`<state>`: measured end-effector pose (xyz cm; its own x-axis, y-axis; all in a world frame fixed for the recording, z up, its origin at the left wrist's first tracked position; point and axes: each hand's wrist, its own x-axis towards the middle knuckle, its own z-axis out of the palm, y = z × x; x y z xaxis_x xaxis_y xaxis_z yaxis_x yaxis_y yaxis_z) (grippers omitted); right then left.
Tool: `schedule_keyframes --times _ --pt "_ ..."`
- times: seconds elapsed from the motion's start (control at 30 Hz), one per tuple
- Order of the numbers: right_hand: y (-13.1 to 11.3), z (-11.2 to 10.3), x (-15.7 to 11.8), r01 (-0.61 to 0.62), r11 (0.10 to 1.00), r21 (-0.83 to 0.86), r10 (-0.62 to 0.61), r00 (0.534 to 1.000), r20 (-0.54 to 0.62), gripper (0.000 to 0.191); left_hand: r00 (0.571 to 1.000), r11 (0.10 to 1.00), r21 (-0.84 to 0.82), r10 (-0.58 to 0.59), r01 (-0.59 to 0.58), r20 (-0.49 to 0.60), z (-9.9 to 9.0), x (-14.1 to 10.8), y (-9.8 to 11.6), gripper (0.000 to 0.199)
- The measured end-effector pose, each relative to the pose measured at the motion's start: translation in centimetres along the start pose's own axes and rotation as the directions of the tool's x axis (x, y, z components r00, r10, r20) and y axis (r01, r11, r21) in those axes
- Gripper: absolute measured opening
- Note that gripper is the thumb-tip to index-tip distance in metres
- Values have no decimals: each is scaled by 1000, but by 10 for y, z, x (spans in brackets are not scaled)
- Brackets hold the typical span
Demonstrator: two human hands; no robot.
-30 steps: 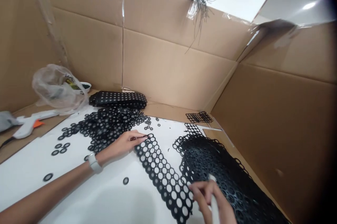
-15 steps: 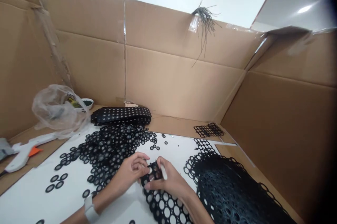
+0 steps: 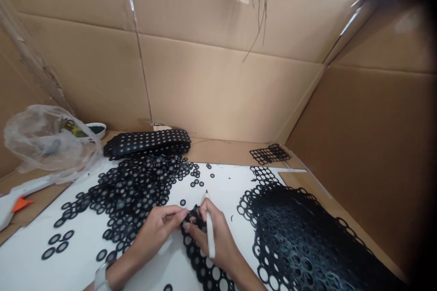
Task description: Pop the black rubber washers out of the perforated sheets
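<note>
A black sheet of joined rings (image 3: 205,261) hangs down from between my hands over the white board. My left hand (image 3: 160,227) pinches its upper left edge with thumb and index finger. My right hand (image 3: 216,232) grips the sheet's top with its fingertips and also holds a white pen-like tool (image 3: 210,236), dark tip pointing up and away. The fingers partly hide the sheet's top edge. Left of my hands, a heap of loose black rings with grey centres (image 3: 136,191) covers the white board (image 3: 174,254).
On the right lies a big pile of black ring netting (image 3: 300,236), with a small netting piece (image 3: 269,154) behind. A rolled dotted black strip (image 3: 150,143), plastic bag (image 3: 51,140), bowl (image 3: 97,130) and white glue gun (image 3: 10,204) stand at left. Cardboard walls (image 3: 218,90) enclose the table.
The view has tilted down and shifted right. My left fingers have closed on the sheet's edge, and the white tool in my right hand now stands more upright. One loose ring shows near my left hand.
</note>
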<state>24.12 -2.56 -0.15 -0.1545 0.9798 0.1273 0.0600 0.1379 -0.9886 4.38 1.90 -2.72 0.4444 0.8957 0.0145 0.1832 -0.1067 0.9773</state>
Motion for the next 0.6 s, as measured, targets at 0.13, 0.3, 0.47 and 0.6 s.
schedule_keyframes --times 0.13,0.3,0.47,0.6 --pt "-1 0 0 2 1000 -23 -2 1000 24 39 998 996 -68 -54 51 -43 0 6 3 55" --pt "1 -8 -1 -18 999 -30 19 999 46 39 899 993 -100 -94 56 -427 -37 15 11 56" --pt "4 -22 4 -132 991 0 132 991 30 43 834 936 350 213 -25 -509 -70 16 16 46" --pt "4 -29 7 -203 978 49 201 979 27 51 802 763 592 511 -258 -309 -52 7 17 23"
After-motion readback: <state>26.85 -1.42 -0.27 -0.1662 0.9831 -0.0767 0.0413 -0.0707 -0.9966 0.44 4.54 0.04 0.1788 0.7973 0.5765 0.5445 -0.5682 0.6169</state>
